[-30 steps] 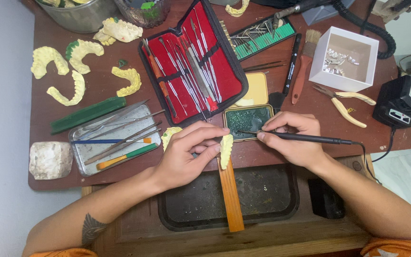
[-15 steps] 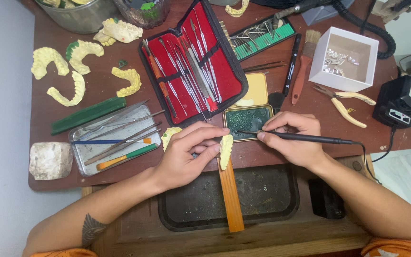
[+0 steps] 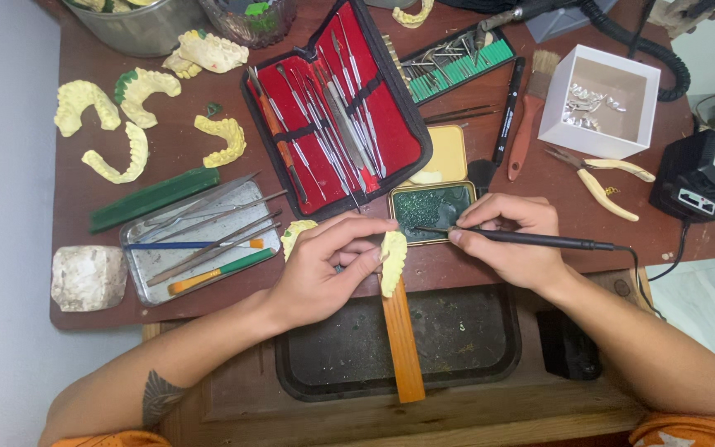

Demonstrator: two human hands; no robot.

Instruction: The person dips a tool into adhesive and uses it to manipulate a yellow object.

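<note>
Dental cast (image 3: 392,261) is pinched by left hand (image 3: 324,269) on wooden peg (image 3: 403,348); right hand (image 3: 511,244) grips black wax pen (image 3: 539,241), dipping its tip in green wax tin (image 3: 434,212); next comes careful carrying to cast.

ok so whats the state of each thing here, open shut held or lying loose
left hand: fingers holding the yellow dental cast on the wooden peg
right hand: gripping the black corded tool, tip toward the green wax tin
green wax tin: open, lid beside it
red instrument case: unzipped, laid open
white box: open
metal tray: uncovered, tools lying in it
pliers: lying loose
</note>
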